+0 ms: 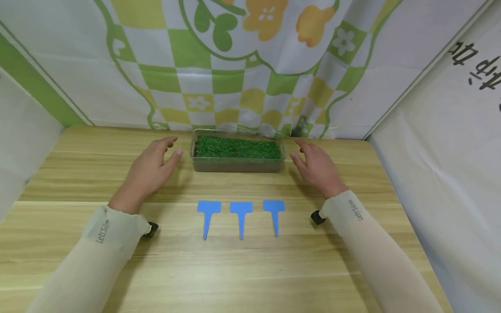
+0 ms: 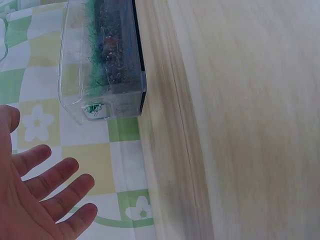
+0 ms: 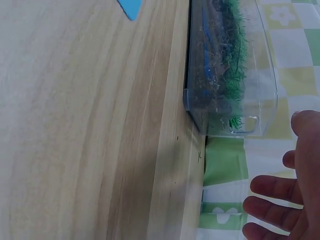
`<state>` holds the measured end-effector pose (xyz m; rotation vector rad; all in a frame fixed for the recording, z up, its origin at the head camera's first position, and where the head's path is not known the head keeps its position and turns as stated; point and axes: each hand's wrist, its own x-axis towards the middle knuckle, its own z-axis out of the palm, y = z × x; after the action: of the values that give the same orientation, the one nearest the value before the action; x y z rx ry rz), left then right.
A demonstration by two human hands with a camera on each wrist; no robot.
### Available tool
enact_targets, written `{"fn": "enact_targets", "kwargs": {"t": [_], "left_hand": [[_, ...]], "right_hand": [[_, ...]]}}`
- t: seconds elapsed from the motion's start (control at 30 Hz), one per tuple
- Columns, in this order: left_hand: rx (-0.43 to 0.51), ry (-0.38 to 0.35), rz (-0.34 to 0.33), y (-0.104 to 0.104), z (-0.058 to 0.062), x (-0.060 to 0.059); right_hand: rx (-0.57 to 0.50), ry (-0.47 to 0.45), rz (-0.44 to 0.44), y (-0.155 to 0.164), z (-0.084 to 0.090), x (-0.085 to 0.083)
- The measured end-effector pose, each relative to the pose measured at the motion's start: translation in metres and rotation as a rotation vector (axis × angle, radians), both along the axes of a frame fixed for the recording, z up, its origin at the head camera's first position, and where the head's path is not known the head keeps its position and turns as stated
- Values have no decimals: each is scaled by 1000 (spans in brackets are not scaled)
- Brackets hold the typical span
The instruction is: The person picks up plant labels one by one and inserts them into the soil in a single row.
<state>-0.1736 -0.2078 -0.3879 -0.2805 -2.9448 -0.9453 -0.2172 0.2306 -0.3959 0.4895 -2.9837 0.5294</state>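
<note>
A clear plastic box [image 1: 238, 165] with green artificial grass [image 1: 238, 148] over a dark layer stands at the back of the table. To its left hovers my left hand [image 1: 150, 167], fingers spread and apart from the box wall. On the opposite side my right hand [image 1: 316, 168] is held the same way, touching nothing. In the left wrist view the box end [image 2: 115, 102] is beyond my loose fingers; the right wrist view shows the other end [image 3: 235, 117]. Three blue T-shaped plant labels lie in a row in front: left [image 1: 209, 208], middle [image 1: 241, 208], right [image 1: 274, 207].
The wooden table [image 1: 242, 278] ends at a checked green, yellow and white curtain [image 1: 235, 82] behind the box. White sheeting [image 1: 442, 152] hangs along the right side. Small black devices sit at both wrists, the left one [image 1: 151, 229] and the right one [image 1: 318, 217].
</note>
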Motion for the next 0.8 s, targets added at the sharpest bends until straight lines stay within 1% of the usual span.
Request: {"fn": "enact_targets", "kwargs": {"t": [0.27,0.47,0.63,0.8], "left_hand": [[23,-11,-18,6,-1,-2],[23,-20,-15,10,-1,-4],[16,-12,-28,14,-2,-8],[7,-21,-33,17,-3,-15]], "right_hand": [[-9,-21,-4,-5,0,0],[-3,-37,23,-15,3,-2],[-9,-61,30,-21,2,-3],[-15,-66,33,-28,3,-8]]}}
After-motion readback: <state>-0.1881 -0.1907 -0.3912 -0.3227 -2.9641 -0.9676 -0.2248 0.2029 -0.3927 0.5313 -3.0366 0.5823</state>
